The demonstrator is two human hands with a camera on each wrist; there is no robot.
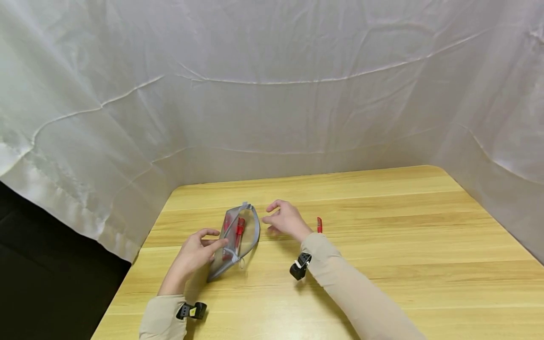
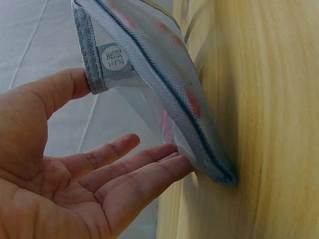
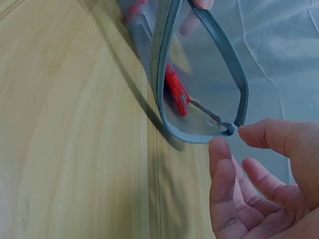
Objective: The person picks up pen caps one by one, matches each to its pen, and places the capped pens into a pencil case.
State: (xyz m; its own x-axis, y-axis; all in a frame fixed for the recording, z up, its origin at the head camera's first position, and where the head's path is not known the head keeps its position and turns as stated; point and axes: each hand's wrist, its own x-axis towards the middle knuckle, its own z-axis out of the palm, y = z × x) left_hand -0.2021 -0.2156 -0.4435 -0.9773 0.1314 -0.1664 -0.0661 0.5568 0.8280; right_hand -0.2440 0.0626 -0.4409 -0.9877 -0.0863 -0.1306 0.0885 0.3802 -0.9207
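Observation:
A translucent grey mesh zip pouch [image 1: 214, 270] stands tilted on the table with its zipper mouth spread. Inside it lies a red-capped pen [image 1: 240, 226], and further red shapes show through the mesh. My left hand [image 1: 192, 255] holds the pouch at its left side, the thumb [image 2: 75, 83] against the rim by a label and the fingertips at the mesh lower down. Just off the far right end of the mouth is my right hand [image 1: 285, 221], its fingers loosely bent and nothing in them. Another red pen [image 1: 319, 225] lies beyond my right wrist, partly hidden by the arm.
The wooden table [image 1: 382, 236] extends widely to the right. Pale fabric [image 1: 297, 118] hangs behind it and along both sides. A dark area [image 1: 51, 269] lies off the left edge. Each wrist carries a small black camera [image 1: 300, 267].

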